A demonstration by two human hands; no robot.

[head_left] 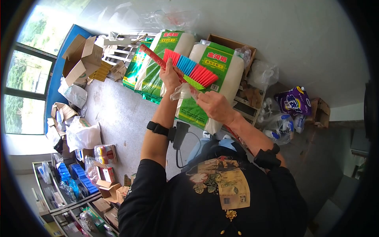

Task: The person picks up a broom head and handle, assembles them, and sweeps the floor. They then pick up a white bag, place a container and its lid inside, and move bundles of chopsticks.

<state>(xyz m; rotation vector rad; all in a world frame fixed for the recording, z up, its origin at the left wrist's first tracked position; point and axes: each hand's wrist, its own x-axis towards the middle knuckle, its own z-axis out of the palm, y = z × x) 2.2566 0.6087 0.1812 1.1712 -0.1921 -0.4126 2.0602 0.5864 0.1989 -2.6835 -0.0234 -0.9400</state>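
Held brush (188, 68) up in front of chest, above the sacks (215, 65). Left hand (171, 76) clenched round the brush body, right under the bristles, with the grip fully wrapped. Red handle stuck out up-left past that hand. Bristles in red, blue and green bands, fanned up and to the right. Right hand (215, 106) pinched shut on clear wrap (182, 91) hanging off the brush just below the left hand. Hands close together, wrap between them. Black band on each wrist. Two big green-and-white sacks lay side by side behind the brush, on the floor (118, 114) against the wall. Open box (81, 59) well off to the left, near the window (23, 79). Purple bag (293, 100) off to the right. Blue crates (81, 177) lower left among small cartons. Could not tell whether the wrap was fixed to the brush or loose.
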